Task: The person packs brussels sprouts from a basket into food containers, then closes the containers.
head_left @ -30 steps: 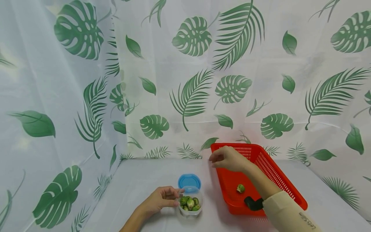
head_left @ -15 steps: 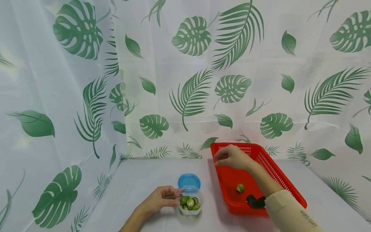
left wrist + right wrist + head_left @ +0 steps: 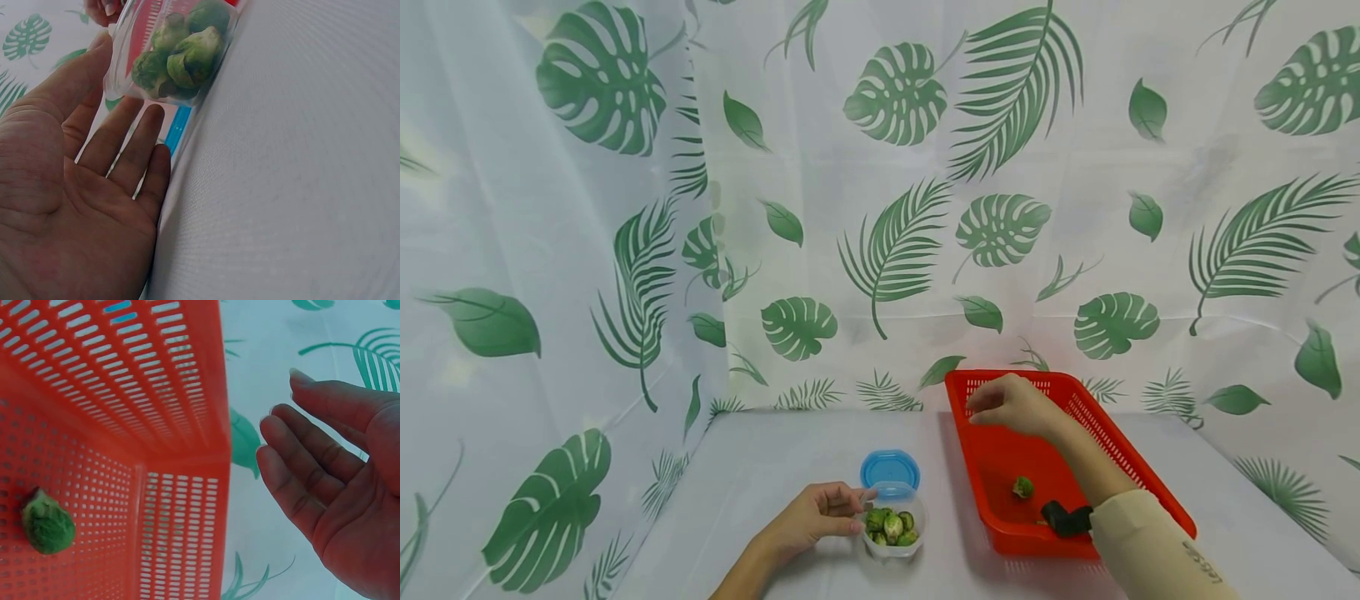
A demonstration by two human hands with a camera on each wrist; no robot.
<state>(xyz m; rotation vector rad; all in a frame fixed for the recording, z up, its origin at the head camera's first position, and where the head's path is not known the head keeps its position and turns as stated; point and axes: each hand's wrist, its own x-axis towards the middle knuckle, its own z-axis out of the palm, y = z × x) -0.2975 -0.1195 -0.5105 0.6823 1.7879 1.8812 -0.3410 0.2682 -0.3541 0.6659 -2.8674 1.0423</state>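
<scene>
A small clear plastic container with several Brussels sprouts in it stands on the white table. My left hand holds its left side by the rim, thumb near and index finger behind; the other fingers spread below, in the left wrist view. To the right lies a red perforated basket with a single Brussels sprout on its floor. My right hand hovers over the basket's far left part. Its fingers are loosely bent, with nothing between them in the right wrist view.
Just behind the container lies a blue lid. A dark wrist-worn device sits at the right sleeve, over the basket's near end. A leaf-printed curtain hangs behind the table and along its left side.
My right hand has shifted a little to the right, from over the basket's left rim to above its inside. The left hand and the container have stayed in place.
</scene>
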